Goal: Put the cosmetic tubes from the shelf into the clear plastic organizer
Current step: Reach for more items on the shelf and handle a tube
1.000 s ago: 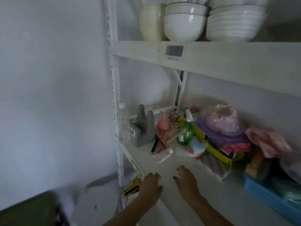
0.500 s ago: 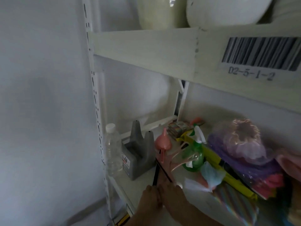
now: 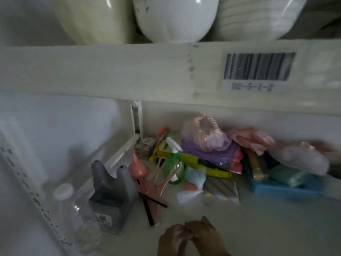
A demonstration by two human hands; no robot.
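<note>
My left hand (image 3: pixel 170 241) and my right hand (image 3: pixel 205 235) meet at the front edge of the white shelf board (image 3: pixel 258 222). Both have their fingers closed around a small pale pink cosmetic tube (image 3: pixel 184 233), which is mostly hidden and blurred. Just beyond the hands lie thin black sticks (image 3: pixel 147 209) and a pink see-through plastic piece (image 3: pixel 162 178). I cannot make out a clear plastic organizer for certain.
A grey holder (image 3: pixel 110 196) and a clear water bottle (image 3: pixel 73 211) stand at the left. A green spray bottle (image 3: pixel 174 163), bags, cloths and a blue tray (image 3: pixel 276 189) crowd the back and right. The upper shelf (image 3: pixel 129 71) with bowls (image 3: pixel 175 17) hangs close overhead.
My head has moved in closer under the upper shelf. My hands reached in to the pale tube near the black sticks, then drew back to the shelf front, closed together around it.
</note>
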